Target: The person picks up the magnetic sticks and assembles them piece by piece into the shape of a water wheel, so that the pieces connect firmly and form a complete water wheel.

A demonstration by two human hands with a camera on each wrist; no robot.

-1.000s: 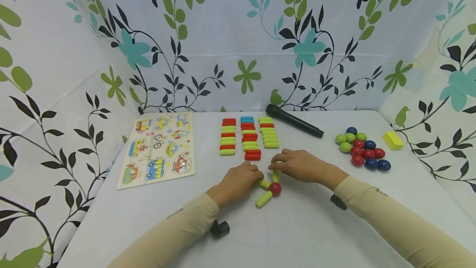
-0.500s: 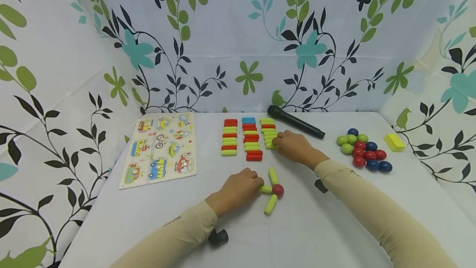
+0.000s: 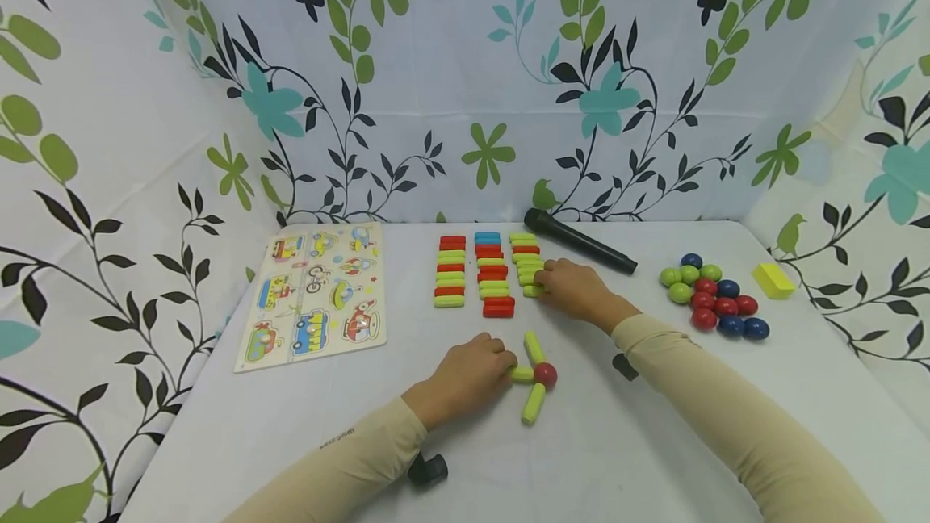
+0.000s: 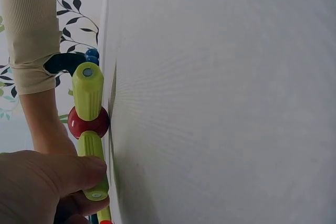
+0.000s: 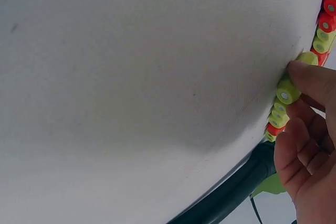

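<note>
In the head view my left hand (image 3: 465, 378) pinches a light-green magnetic rod (image 4: 91, 144), thumb on top in the left wrist view. That rod meets a red ball (image 3: 545, 375), and two more green rods (image 3: 534, 404) stick out from the same ball. Farther back, my right hand (image 3: 581, 293) is at the near end of the right-hand column of rods. Between its thumb and fingers it holds a green rod (image 5: 287, 88) with a metal dot in its end. Fingertips partly cover both held rods.
Rods lie in three columns, with red rods (image 3: 498, 307) ending the middle one. A black microphone (image 3: 580, 241) lies behind. To the right are red, green and blue balls (image 3: 704, 319) and a yellow block (image 3: 773, 281). A wooden picture puzzle (image 3: 312, 297) lies left.
My right hand has left the ball-and-rod piece and reached back to the right column, taking hold of a green rod there. The piece in my left hand has turned slightly.
</note>
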